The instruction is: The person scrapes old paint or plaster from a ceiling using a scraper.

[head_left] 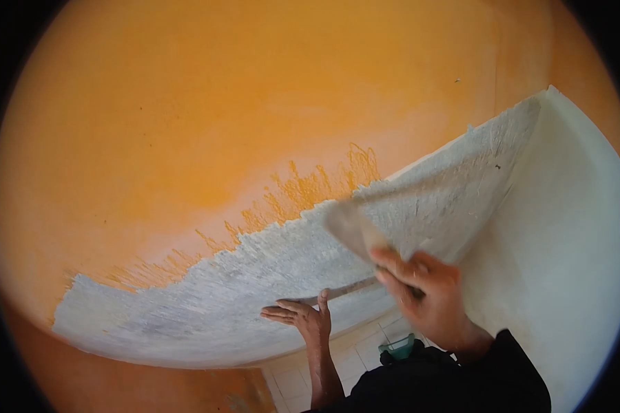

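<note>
Paint (pixel 255 103) in bright orange is covering the far part of the wall (pixel 427 69) that I am viewing from a distance. Nearer, a grey patch (pixel 186 310) is stretching from left to right, its border running ragged on the left and in the middle and straighter toward the right. Thin orange streaks (pixel 296 189) are fringing that ragged border.

My right hand (pixel 420 292) is grasping a scraper (pixel 351 227), which is pointing up and to the left over the grey patch, close to the ragged border. Blur is softening the scraper, so I am not managing to tell whether its far end is touching the surface.

My left hand (pixel 306 320) is holding nothing; it is lying open over the grey patch, nearer and to the left of the scraper, with its fingers (pixel 275 313) pointing left and its thumb (pixel 324 297) standing up. It is seemingly resting on the surface, though I am not seeing the contact clearly.

To the right, a pale wall (pixel 565 241) is meeting the grey patch at a corner. At the near edge, a dark sleeve (pixel 513 365) is showing, pale floor tiles (pixel 293 385) are appearing, and a green object (pixel 397 350) is sitting beyond dark cloth.
</note>
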`<control>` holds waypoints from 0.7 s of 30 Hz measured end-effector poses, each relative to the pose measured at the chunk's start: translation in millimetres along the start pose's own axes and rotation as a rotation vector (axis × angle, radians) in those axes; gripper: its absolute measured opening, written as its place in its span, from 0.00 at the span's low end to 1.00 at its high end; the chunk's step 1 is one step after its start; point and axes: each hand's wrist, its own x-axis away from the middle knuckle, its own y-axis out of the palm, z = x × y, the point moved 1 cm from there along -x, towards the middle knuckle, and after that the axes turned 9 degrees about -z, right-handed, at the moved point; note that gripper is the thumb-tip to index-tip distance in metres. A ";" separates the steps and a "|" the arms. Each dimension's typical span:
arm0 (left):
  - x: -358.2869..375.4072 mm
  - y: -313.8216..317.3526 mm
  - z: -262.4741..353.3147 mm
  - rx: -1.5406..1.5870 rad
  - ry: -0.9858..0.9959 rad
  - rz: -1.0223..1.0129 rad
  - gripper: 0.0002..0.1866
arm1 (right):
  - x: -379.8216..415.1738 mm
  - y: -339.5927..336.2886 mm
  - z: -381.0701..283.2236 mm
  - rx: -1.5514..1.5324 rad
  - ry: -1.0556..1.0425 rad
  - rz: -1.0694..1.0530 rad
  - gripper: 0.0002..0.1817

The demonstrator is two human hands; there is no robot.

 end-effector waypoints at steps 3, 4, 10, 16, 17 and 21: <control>1.1 -0.5 1.5 -0.004 -0.029 -0.007 0.64 | 11.6 18.3 14.0 -0.055 -0.016 0.050 0.21; 4.2 2.2 -0.1 -0.004 -0.028 -0.001 0.64 | 13.2 20.5 13.7 -0.080 -0.028 0.080 0.21; 5.9 2.3 -4.0 -0.017 0.014 0.015 0.64 | 18.9 20.0 10.8 -0.051 0.087 -0.005 0.21; 3.5 4.6 -7.1 0.006 0.009 0.016 0.64 | -19.0 7.0 -12.5 -0.078 -0.038 0.123 0.22; 4.6 5.8 -8.5 0.009 -0.003 0.007 0.64 | -13.0 11.3 -7.6 -0.090 -0.033 0.106 0.22; -0.5 5.0 -1.8 -0.005 0.019 0.036 0.64 | 4.3 11.3 -1.3 -0.098 0.013 0.026 0.21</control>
